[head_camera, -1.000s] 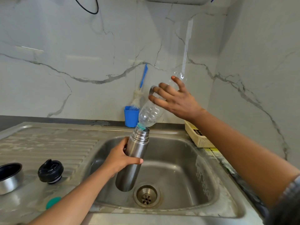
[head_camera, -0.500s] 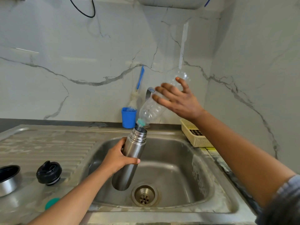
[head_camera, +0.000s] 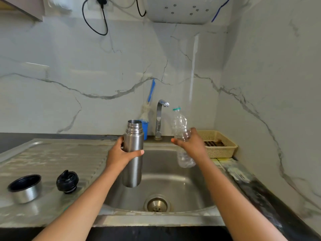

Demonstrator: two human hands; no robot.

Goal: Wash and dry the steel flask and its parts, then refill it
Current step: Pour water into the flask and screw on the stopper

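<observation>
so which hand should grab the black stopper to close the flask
Probably the right hand, after putting down the plastic bottle it grips. The left hand is nearer the stopper on the draining board, but it holds the open flask upright over the sink.

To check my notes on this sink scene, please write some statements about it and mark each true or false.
The left hand grips the open steel flask upright over the steel sink. True.
The right hand tips the clear plastic bottle neck-down into the flask. False: its neck points up, apart from the flask.
The round black stopper closes the flask. False: it stands on the draining board, beside the steel cup.
The beige plastic basket sits right of the sink. True.
</observation>
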